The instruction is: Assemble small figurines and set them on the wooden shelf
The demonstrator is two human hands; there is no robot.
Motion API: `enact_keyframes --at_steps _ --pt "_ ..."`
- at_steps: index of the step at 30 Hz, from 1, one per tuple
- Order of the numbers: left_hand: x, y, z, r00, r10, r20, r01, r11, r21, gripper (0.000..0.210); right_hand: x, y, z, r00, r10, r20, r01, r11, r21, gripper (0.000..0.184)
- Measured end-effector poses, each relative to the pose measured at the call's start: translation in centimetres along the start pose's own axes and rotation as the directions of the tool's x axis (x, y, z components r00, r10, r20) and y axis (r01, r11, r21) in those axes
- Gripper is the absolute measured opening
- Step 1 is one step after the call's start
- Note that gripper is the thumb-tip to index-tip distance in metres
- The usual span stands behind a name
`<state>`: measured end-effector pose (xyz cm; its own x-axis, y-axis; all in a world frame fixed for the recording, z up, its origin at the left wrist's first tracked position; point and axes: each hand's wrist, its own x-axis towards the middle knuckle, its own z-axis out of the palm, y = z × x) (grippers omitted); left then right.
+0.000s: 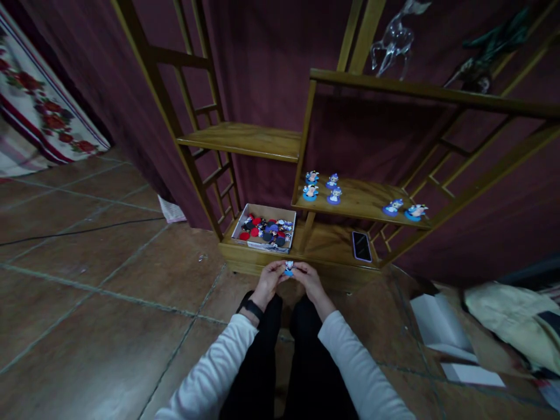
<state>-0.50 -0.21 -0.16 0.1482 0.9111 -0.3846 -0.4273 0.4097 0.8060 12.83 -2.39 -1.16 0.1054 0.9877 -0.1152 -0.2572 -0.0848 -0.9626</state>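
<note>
Between my two hands, in front of the shelf's lower edge, is a small figurine [289, 268] with a blue base. The fingers of my left hand [269, 280] grip it from the left, and those of my right hand [308, 279] from the right. Just beyond my hands, an open cardboard box [242, 244] holds many small figurines with red, black and purple bases. Several like figurines stand on the middle shelf [363, 201]: a blue-based one [310, 193], a purple-based one [334, 196], and others near its right end.
A phone [361, 246] lies on the lowest board, right of the box. A glass deer [396, 38] stands on the top shelf. White open packaging [441, 326] and pale cloth [516, 321] lie on the floor at right. A black cable [83, 231] crosses the tiles at left.
</note>
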Motion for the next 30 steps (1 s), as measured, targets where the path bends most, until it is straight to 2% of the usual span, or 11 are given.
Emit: enact_keyframes --at_steps 2,6,16,25,30 --pt "-0.3 -0.1 0.0 0.998 0.021 0.055 -0.022 0.999 0.032 0.020 -0.3 0.0 -0.3 0.999 0.040 0.005 -0.040 0.997 0.064 0.033" --pt "-0.6 0.1 -0.2 0.992 -0.010 0.122 0.001 0.997 0.075 0.027 -0.6 0.1 -0.4 0.998 0.066 0.012 -0.067 0.995 0.079 0.034" --pt "-0.8 -0.2 0.5 0.999 -0.023 0.037 0.020 0.997 0.081 0.019 -1.1 0.0 -0.7 0.997 0.076 -0.022 -0.073 0.993 0.091 0.033" --pt "-0.9 -1.0 1.1 0.998 0.040 0.043 -0.042 0.997 0.061 0.019 -1.0 0.4 -0.5 0.995 0.058 -0.085 -0.052 0.996 0.067 0.030" --pt "-1.1 -1.1 1.7 0.993 0.116 0.016 -0.117 0.983 0.144 0.013 -1.1 0.5 -0.3 0.998 -0.005 -0.059 0.007 0.999 0.039 0.028"
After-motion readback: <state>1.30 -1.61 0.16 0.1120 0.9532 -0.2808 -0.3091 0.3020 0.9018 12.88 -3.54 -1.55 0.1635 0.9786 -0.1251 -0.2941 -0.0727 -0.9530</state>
